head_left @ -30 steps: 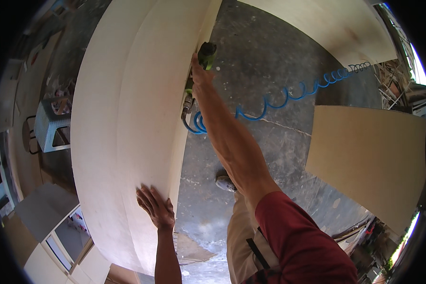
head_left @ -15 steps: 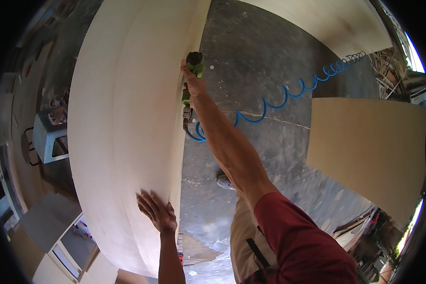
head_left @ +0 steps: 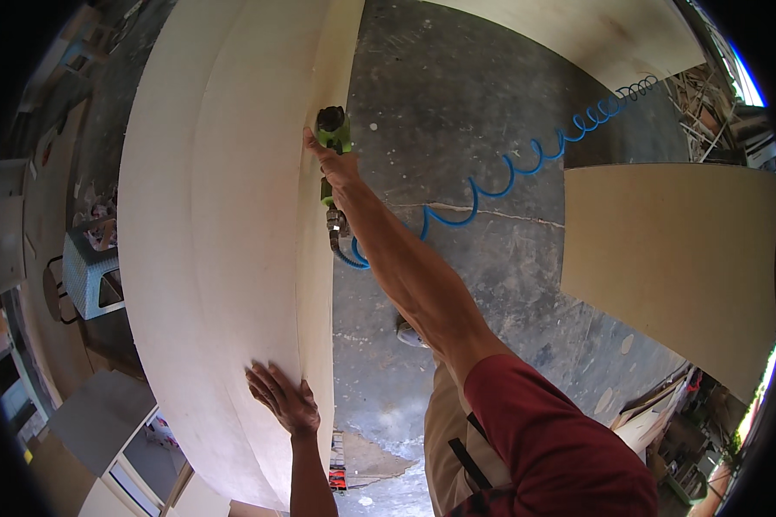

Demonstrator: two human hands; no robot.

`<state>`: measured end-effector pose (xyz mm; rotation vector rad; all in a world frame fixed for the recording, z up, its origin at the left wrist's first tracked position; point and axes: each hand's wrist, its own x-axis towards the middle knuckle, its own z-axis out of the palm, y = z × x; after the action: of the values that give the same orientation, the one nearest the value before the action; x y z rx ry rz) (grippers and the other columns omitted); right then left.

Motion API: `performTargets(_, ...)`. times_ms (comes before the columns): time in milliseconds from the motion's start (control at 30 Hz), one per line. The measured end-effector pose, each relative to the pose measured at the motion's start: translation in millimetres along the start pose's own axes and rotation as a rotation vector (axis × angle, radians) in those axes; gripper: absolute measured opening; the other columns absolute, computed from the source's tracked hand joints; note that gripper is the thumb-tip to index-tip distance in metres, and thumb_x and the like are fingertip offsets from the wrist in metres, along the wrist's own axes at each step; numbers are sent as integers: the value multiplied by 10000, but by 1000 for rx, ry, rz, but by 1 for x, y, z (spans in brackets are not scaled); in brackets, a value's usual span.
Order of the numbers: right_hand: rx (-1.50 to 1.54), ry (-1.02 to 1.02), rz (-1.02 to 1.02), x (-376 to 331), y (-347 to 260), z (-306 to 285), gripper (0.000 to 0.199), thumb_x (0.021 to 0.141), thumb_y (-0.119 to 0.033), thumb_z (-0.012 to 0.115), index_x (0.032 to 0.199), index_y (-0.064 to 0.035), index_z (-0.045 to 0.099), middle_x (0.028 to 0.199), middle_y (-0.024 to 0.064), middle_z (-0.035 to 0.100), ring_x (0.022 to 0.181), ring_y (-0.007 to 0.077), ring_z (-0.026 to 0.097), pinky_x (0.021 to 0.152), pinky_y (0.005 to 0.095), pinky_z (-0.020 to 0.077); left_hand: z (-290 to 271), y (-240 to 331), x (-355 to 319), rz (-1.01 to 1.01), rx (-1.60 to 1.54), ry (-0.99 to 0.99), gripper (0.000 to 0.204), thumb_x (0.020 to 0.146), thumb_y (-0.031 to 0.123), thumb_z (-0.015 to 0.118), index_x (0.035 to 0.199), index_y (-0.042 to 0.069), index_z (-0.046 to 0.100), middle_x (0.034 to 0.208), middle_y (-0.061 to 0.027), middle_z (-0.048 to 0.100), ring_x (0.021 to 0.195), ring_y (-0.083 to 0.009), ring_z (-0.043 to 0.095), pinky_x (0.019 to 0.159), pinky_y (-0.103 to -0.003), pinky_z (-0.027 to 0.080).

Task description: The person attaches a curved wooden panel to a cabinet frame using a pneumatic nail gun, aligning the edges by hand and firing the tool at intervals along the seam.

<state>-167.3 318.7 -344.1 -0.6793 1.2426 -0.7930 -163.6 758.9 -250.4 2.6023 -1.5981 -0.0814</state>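
A long pale wooden panel (head_left: 215, 224) runs from the far edge of the view down to the near side, with a narrow board strip along its right edge. My right hand (head_left: 340, 167) is wrapped round the handle of a green and black air nailer (head_left: 333, 131), which stands at the panel's right edge; its nose is hidden. From the nailer's metal fitting a blue coiled air hose (head_left: 469, 207) leads off to the far right. Lower down, my left hand (head_left: 284, 398) lies flat on the panel, fingers spread, close to the same edge.
A brown board (head_left: 672, 267) stands at the right, and another pale panel (head_left: 578, 30) lies at the far right. To the left is a light blue stool (head_left: 93, 267). Grey cabinets (head_left: 103, 414) sit at the lower left. Scrap wood (head_left: 703, 108) is heaped at the far right.
The nailer and my right hand have shifted slightly left and nearer in the view, as the whole view moved a little. My left hand stays flat on the panel.
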Motion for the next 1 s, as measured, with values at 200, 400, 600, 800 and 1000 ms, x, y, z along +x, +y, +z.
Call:
performTargets(200,65,-9,8,-9,-3,0,842,649,-621,897,1270,-111,646,1181,56,625,1026,197,568,875,424,493,1,-1,0,-12,-35,-28,760,1062,545,297,1566,-20,228,1640,-282,137,1509,-501,110,1193,-635,118)
performTargets(400,-15,-11,129,-20,-12,0,804,695,-595,882,1252,-68,640,1266,108,611,1134,222,576,939,429,487,-3,-9,-3,-9,-57,-46,787,1048,574,321,1566,-13,236,1634,-287,155,1507,-504,117,1187,-643,115)
performTargets(600,90,-39,11,-24,-4,-1,812,699,-559,895,1249,-26,625,1253,172,614,1153,256,591,954,422,493,-4,-8,1,10,-109,-21,792,1040,582,346,1559,-11,266,1627,-292,181,1501,-506,147,1181,-648,124)
performTargets(800,53,-23,99,-38,4,-5,1038,677,-584,897,1356,60,450,1295,194,567,1215,283,564,1006,413,485,-4,-8,1,-3,-109,-32,795,1037,588,351,1556,-10,278,1626,-289,191,1499,-507,155,1180,-646,129)
performTargets(1000,37,-112,75,-65,-3,-14,1222,625,-641,898,1379,97,282,1327,234,506,1241,308,530,1016,414,478,-5,-9,0,-11,-95,-43,806,1035,602,337,1560,-7,272,1631,-280,184,1500,-504,154,1181,-644,128)
